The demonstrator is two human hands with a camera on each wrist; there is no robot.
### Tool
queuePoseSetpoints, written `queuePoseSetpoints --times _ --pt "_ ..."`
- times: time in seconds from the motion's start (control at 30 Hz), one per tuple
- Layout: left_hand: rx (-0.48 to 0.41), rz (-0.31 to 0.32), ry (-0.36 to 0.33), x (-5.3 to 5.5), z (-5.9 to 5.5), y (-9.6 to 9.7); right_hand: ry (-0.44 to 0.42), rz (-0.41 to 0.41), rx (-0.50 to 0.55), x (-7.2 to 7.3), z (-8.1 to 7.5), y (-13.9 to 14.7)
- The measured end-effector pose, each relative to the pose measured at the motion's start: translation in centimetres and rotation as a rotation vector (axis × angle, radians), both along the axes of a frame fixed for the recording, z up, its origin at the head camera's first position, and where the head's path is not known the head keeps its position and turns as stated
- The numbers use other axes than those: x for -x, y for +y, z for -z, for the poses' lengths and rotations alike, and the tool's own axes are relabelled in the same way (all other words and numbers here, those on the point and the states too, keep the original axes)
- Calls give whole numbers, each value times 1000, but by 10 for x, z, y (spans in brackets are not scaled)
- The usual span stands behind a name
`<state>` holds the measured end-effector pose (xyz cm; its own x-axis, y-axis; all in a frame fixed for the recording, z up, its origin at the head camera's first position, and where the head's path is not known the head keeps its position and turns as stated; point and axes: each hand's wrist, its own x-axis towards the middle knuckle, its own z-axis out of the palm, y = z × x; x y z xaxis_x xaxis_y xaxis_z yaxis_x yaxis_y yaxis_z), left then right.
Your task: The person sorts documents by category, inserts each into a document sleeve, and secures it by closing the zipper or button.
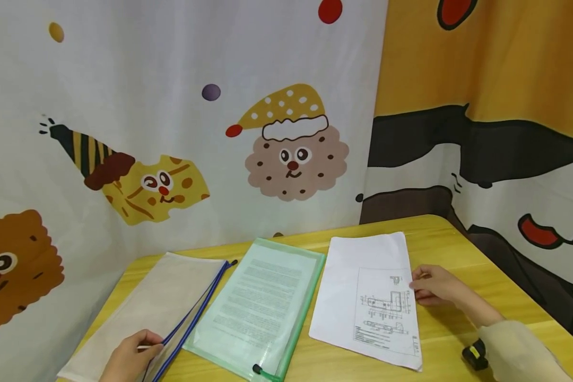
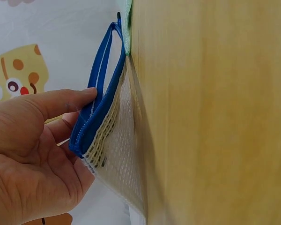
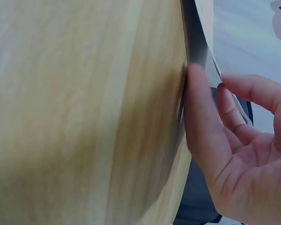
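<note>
A table [image 1: 458, 252] with a yellow wood-grain top stands before a pale printed cloth [image 1: 143, 58], where a yellow cheese figure [image 1: 183, 185] wears a striped party hat [image 1: 90, 151] and, to its right, a pinkish-brown cookie figure [image 1: 296, 183] wears a dotted yellow nightcap [image 1: 286, 109]. A brown biscuit figure [image 1: 26, 265] is cut off by the left edge, while a yellow dot [image 1: 56, 32], a purple dot [image 1: 211, 92] and a red dot [image 1: 330, 10] are scattered higher up. On the right, the cloth turns to a large orange area [image 1: 506, 74] above a dark band [image 1: 420, 135], with a black-outlined red shape [image 1: 544, 232] lower down.
</note>
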<state>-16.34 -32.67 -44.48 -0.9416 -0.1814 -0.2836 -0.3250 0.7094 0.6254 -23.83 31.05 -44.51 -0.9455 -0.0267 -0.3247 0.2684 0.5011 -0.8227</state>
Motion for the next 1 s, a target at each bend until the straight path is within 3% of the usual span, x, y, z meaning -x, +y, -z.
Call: queuePoseSetpoints --times 0.4,1.0 --pt "20 27 7 2 -3 -1 67 11 90 -2 1 -3" --pt "15 11 20 0 -1 0 144 27 167 -11 -17 8"
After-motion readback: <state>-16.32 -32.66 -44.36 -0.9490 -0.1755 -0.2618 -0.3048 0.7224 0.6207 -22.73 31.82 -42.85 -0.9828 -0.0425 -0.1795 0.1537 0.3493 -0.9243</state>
